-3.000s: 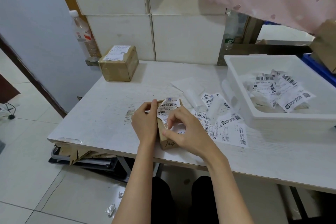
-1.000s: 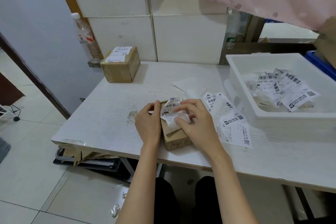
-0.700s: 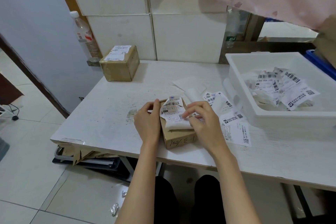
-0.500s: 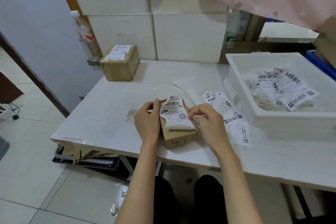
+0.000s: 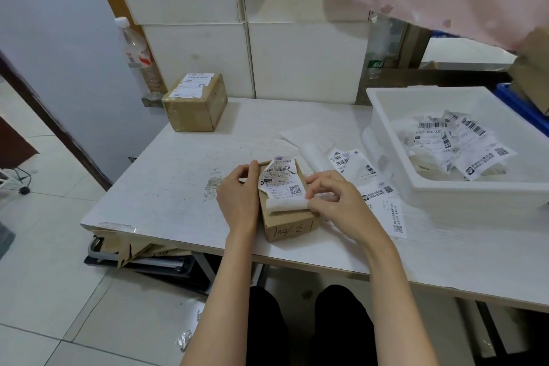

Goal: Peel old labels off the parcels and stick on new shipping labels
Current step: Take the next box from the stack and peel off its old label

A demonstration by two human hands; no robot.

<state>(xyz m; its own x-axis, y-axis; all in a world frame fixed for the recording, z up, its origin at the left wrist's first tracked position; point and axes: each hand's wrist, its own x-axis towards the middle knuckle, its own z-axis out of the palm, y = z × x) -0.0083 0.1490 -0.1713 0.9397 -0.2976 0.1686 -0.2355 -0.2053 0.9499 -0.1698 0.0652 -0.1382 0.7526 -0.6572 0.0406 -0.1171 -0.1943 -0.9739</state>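
Note:
A small brown cardboard parcel (image 5: 292, 224) with handwriting on its near side lies flat near the table's front edge. On its top sits a white shipping label (image 5: 280, 180), wrinkled, with its near end curled up in a roll. My left hand (image 5: 239, 197) grips the parcel's left side. My right hand (image 5: 335, 199) is at the parcel's right edge, its fingertips pinching the right end of the label's curled strip. A second brown parcel (image 5: 193, 104) with a label on top stands at the table's back left corner.
Loose labels and backing sheets (image 5: 353, 166) lie right of the parcel. A white plastic bin (image 5: 463, 196) holding several labels stands at the right. A plastic bottle (image 5: 136, 53) stands behind the far parcel. Flattened cardboard (image 5: 130, 246) sticks out under the white table (image 5: 178, 181).
The parcel went from tilted up on edge to lying flat. My right hand moved from the label's middle to the parcel's right edge. My left hand stayed on the left side.

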